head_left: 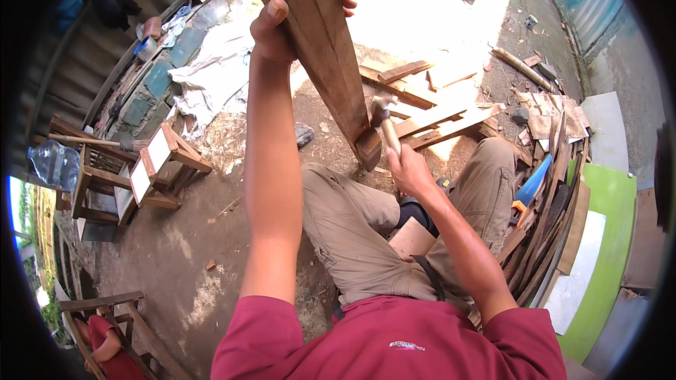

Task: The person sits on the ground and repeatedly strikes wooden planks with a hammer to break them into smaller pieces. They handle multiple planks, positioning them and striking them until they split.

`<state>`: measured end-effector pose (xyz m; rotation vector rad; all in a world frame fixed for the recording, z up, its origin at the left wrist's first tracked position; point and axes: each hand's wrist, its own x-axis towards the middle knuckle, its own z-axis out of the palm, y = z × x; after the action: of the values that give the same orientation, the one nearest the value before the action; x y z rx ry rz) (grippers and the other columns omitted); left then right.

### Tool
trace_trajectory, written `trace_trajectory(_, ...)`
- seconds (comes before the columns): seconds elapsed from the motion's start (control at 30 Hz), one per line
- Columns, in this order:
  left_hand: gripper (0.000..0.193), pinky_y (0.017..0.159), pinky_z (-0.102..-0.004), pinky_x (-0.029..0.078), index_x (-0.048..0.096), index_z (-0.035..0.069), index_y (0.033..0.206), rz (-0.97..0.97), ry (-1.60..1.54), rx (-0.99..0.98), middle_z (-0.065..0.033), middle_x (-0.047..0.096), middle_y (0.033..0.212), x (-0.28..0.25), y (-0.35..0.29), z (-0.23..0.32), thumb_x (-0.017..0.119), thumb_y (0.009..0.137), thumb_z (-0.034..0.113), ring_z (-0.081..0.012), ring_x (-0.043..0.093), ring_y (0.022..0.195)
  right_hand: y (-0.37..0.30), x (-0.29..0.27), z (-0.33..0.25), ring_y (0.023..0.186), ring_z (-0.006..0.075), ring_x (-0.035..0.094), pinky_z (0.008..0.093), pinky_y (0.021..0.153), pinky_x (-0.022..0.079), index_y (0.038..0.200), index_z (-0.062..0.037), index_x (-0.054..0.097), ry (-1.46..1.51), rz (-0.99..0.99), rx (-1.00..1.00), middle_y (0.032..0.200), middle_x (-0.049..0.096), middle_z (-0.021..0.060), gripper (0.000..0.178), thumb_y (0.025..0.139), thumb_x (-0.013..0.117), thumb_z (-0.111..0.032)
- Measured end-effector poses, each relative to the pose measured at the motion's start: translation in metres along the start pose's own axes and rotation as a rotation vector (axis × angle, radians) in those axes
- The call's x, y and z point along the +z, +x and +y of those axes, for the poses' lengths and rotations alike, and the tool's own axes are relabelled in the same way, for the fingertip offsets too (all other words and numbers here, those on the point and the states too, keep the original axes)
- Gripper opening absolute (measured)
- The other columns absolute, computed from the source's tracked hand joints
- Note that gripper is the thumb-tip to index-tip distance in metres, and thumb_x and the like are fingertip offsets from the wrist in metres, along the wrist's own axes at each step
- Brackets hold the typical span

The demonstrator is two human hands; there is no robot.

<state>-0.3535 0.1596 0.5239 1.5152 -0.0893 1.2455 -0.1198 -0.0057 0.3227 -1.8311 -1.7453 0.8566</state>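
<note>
Bare brown ground (pixel 211 253) lies all around, with bright sun on the far part and wood bits (pixel 429 120) in a messy heap ahead. One long, thick beam (pixel 320 42) stands up in front, leaning, with its top going out of view and its low end down near the knees (pixel 496 162). Its long side runs from upper left to lower right. The left hand (pixel 271 36) wraps around the beam high up, thumb on one side and fingertips showing on the other. The right hand (pixel 412 170) is curled tight around the handle of a hammer (pixel 389 135). This hand is much nearer to the low end, and the beam lies just to its left. The hammer's head is right by the beam's right side, near a small block (pixel 367 142) at the bottom; I cannot tell if they touch. A saw (pixel 533 181) with a blue blade rests by a pile of wood strips (pixel 539 239) on the right
</note>
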Motion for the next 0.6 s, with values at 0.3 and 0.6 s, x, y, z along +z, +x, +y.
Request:
trace_trajectory(0.3,0.102,0.095,-0.0495,0.054,0.044,-0.006,0.138,-0.067,-0.018,0.015,-0.0244,0.063,0.12,-0.005,-0.011,0.0,0.071,0.073,0.069,-0.0366,0.065,0.108,0.016,-0.069,-0.05,0.071,0.047,0.064,0.0524,0.066,0.048,0.093,0.0096,0.056,0.13,0.051,-0.112,0.074,0.062,0.0314,0.045,0.102,0.052,-0.034)
trace_trajectory(0.6,0.105,0.091,-0.0468,0.055,0.043,-0.005,0.138,0.092,0.169,0.006,-0.0219,0.064,0.115,0.031,-0.004,-0.008,0.072,0.074,0.072,-0.0336,0.066,0.104,-0.017,0.001,0.04,0.084,0.0518,0.065,0.0546,0.072,0.049,0.099,0.0085,0.056,0.12,-0.06,0.108,0.084,0.065,0.0347,0.045,0.102,0.05,-0.036)
